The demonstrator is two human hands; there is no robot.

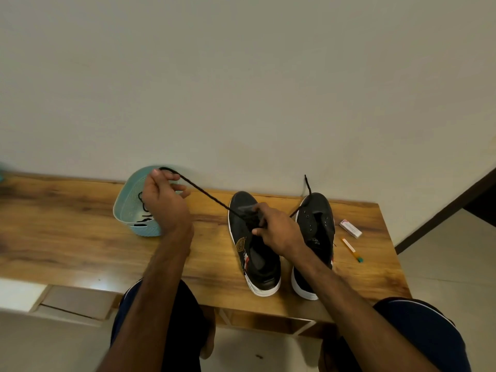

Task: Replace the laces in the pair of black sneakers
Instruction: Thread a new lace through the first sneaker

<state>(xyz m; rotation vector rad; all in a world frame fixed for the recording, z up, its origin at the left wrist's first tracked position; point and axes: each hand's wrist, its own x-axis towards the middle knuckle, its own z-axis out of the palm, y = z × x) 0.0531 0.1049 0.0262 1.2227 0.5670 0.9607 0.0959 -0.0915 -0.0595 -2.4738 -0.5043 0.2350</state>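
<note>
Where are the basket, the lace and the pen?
basket (125,201), head view, inner left wall.
lace (206,194), head view, taut middle stretch.
pen (351,249), head view, barrel.

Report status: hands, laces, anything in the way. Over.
Left hand pinching black lace, stretched from left sneaker. Right hand gripping that sneaker at the eyelets. Right sneaker eyelets empty. Nothing in the way.

Wooden table (67,237), teal basket (122,210) at left. Black sneaker (265,275) and its twin (320,206) stand side by side, white box (350,229) and pen (351,249) alongside.
</note>
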